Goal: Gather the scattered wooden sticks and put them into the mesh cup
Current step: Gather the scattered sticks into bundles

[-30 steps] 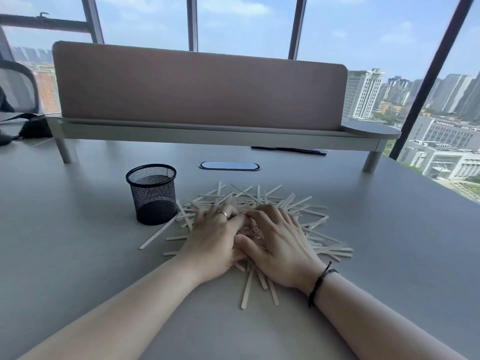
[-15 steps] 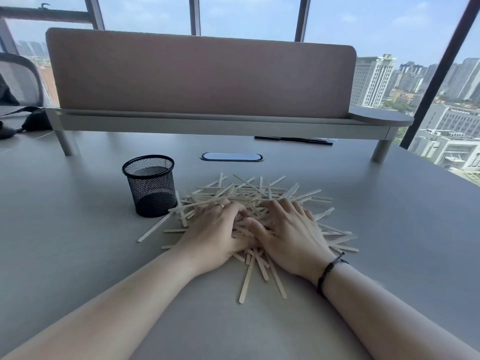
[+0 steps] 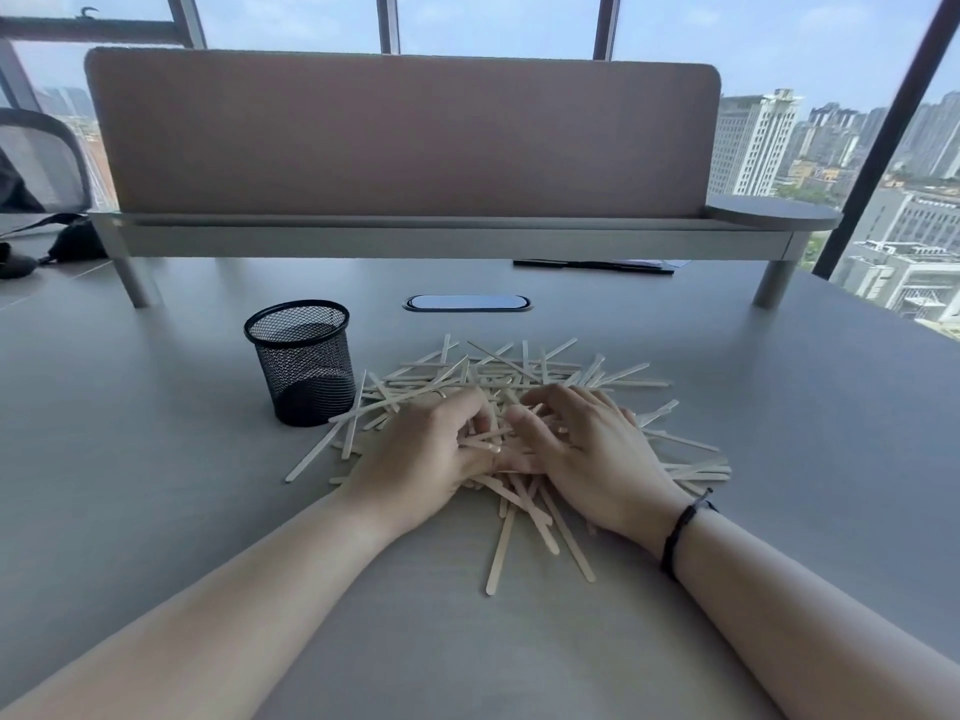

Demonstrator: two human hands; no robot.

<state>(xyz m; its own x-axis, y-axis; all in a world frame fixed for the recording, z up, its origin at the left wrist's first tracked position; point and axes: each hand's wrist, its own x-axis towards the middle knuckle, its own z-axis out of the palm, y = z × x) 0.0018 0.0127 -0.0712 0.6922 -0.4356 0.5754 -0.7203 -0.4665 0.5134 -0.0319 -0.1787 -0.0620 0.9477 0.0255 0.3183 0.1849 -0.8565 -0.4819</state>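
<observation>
A heap of several pale wooden sticks (image 3: 519, 376) lies scattered on the grey table (image 3: 156, 485), just right of a black mesh cup (image 3: 301, 363) that stands upright with nothing visible inside. My left hand (image 3: 421, 454) lies on the left of the heap, its fingers curled round a few sticks in the middle. My right hand (image 3: 587, 449) sits on the right side, fingers bent and digging into the sticks beside the left fingers. Sticks under both palms are hidden.
A pink desk divider on a raised grey shelf (image 3: 415, 236) crosses the back of the table. An oval cable port (image 3: 467, 302) is set behind the heap. A mesh chair (image 3: 36, 163) and dark bag (image 3: 67, 241) are at the far left.
Both hands have curled their fingers more tightly into the middle of the heap, bunching sticks between them. The camera has tilted slightly. The cup has not moved.
</observation>
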